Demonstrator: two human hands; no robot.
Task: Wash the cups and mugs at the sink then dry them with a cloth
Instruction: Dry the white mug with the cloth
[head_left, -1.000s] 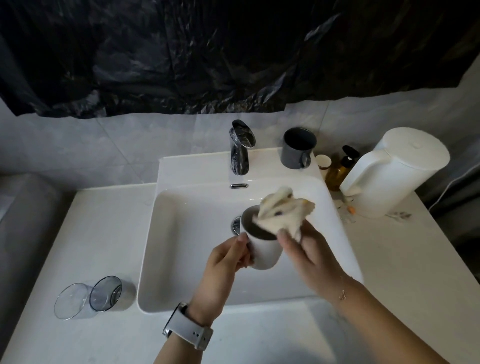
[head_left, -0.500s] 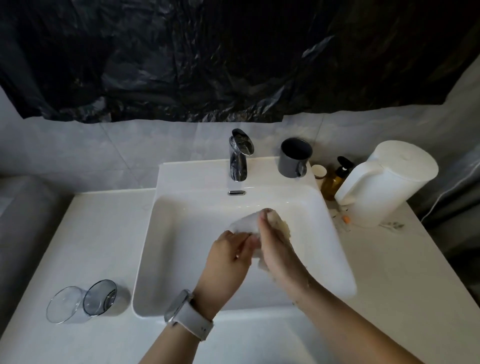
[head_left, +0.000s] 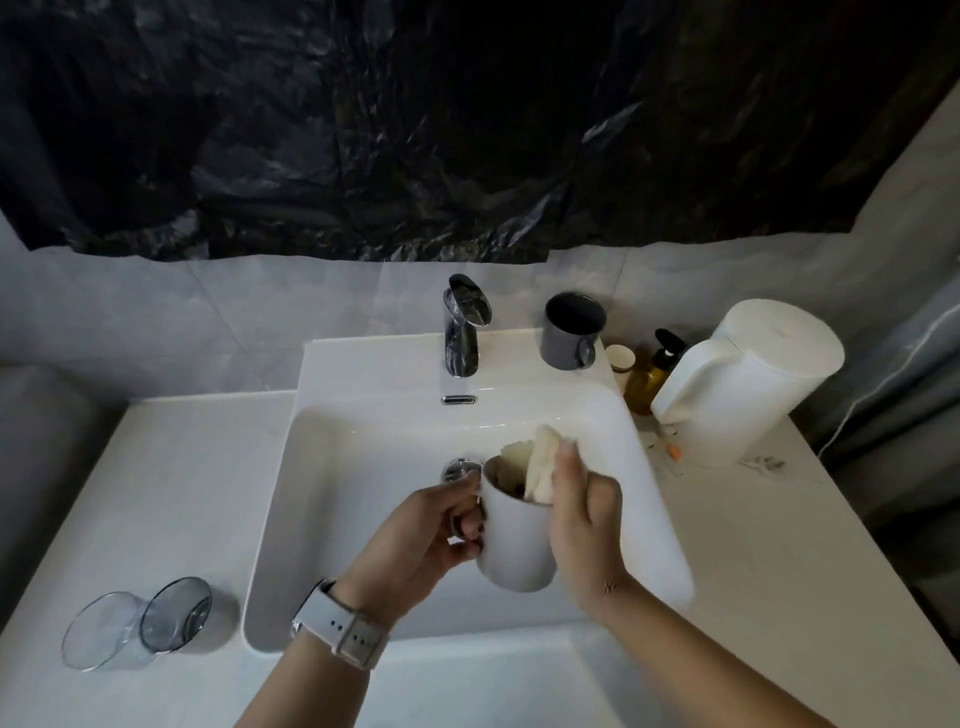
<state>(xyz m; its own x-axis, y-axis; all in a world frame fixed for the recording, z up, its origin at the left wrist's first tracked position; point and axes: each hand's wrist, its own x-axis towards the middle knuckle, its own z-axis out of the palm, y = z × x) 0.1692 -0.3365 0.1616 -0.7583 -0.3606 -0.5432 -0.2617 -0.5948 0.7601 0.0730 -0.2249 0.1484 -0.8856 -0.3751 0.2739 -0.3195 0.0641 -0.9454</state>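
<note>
A: How are the fingers placed?
B: The handle of the white mug (head_left: 511, 540) is gripped by the curled fingers of the left hand (head_left: 426, 535). A cream cloth (head_left: 535, 467) is pinched by the right hand (head_left: 582, 514) and is pressed into the mug's mouth, over its far rim

A: Where is the mug held?
B: It is held above the sink (head_left: 363, 519), tilted toward the camera, near the basin's right wall and just beside the drain (head_left: 457, 470). Open basin is seen to the left and behind

A: And further out?
B: The faucet (head_left: 462, 327) is set at the back edge, with a grey mug (head_left: 571, 332) standing to its right. 2 clear cups (head_left: 137, 629) are laid on their sides on the counter (head_left: 182, 493), well left of the sink. A white kettle (head_left: 748, 379) and an amber pump bottle (head_left: 652, 374) are seen past the right rim
</note>
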